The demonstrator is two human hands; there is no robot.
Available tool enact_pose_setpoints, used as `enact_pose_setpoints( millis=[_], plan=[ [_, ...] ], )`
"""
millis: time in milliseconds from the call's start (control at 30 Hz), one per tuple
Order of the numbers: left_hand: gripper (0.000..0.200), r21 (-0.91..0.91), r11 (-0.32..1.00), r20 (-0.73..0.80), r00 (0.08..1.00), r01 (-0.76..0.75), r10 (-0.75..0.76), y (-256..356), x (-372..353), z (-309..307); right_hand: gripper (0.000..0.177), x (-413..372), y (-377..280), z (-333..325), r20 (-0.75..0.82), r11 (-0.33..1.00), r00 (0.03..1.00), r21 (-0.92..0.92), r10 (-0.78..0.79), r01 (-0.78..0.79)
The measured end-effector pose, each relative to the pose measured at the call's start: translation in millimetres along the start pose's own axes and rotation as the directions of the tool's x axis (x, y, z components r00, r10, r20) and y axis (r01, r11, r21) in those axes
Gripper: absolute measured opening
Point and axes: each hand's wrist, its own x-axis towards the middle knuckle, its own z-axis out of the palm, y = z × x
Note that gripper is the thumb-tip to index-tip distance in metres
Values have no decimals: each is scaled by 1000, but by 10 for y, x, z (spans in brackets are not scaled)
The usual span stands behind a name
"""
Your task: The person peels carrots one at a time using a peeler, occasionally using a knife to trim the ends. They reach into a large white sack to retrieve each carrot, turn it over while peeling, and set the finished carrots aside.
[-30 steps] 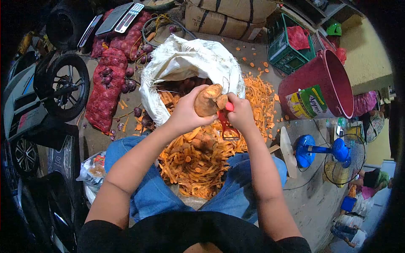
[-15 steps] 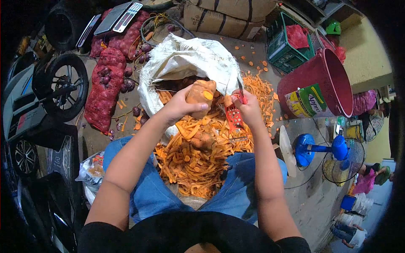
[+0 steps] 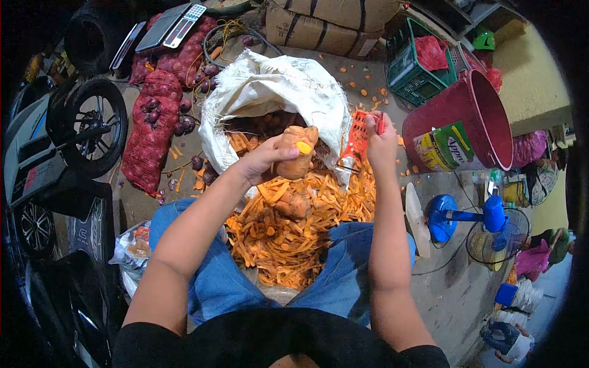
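My left hand [image 3: 274, 157] is wrapped round a thick, knobby carrot [image 3: 297, 161] with a bright yellow-orange cut spot near its top. To the right and a little higher, my right hand [image 3: 381, 140] is closed on a red peeler [image 3: 356, 136] with a perforated body; its metal blade hangs at the lower end, apart from the carrot. Below both hands, between the knees, lies a heap of orange peelings [image 3: 288, 245] with another carrot [image 3: 293, 205] on top. Behind the held carrot, an open white woven sack [image 3: 276, 83] contains more orange pieces in its shadowed mouth.
Red net bags of onions [image 3: 150, 132] lie at left beside a motorcycle [image 3: 92, 129]. Scales [image 3: 172, 27] rest on the farther bags. Cardboard boxes [image 3: 325, 30], a green crate [image 3: 417, 67] and a maroon bucket [image 3: 454, 116] stand beyond. A blue fan [image 3: 466, 214] is at right.
My right hand has moved right and up, away from the carrot, and the peeler has swung to a new angle. The carrot in my left hand has shifted slightly lower.
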Motion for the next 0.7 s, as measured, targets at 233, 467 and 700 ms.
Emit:
enact_pose_setpoints(
  millis=[233, 467, 700],
  plan=[
    [68, 629, 771, -111, 970, -101, 218, 74, 12, 45, 24, -133, -171, -25, 258, 944, 963, -293, -75, 152],
    [65, 958, 280, -198, 862, 69, 467, 52, -18, 45, 21, -310, -67, 147, 545, 862, 826, -342, -142, 374],
    [63, 913, 403, -272, 833, 64, 483, 41, -28, 153, 18, -423, -151, 257, 617, 839, 761, -291, -202, 459]
  ],
)
